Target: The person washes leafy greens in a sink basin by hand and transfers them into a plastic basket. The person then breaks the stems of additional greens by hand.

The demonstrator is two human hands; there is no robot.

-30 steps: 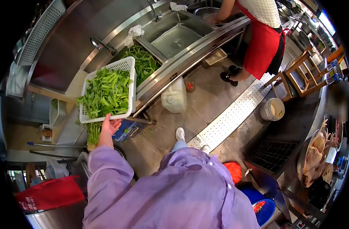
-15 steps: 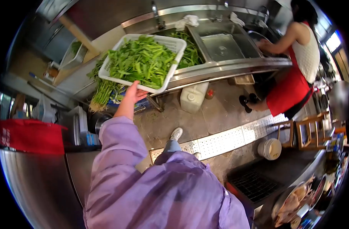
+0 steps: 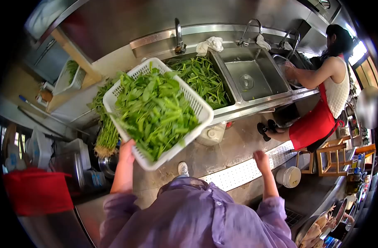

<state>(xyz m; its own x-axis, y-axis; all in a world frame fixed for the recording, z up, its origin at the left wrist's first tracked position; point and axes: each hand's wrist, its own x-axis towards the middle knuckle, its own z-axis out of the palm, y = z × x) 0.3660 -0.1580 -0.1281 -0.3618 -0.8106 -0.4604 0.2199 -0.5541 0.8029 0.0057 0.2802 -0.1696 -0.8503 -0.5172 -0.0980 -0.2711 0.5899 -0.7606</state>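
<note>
Gripping white basket (image 3: 201,103) at its near-left corner with left hand (image 3: 127,153), fingers closed on the rim; holding right hand (image 3: 261,161) loosely balled over floor (image 3: 242,130), nothing visible in it. Tilted just in front of left basin (image 3: 227,75), looks fully loaded with leafy greens (image 3: 156,107); can't tell if supported underneath. Beyond: more loose greens (image 3: 199,78) in that basin, plus rooted bundle (image 3: 108,138), apparently untrimmed.
</note>
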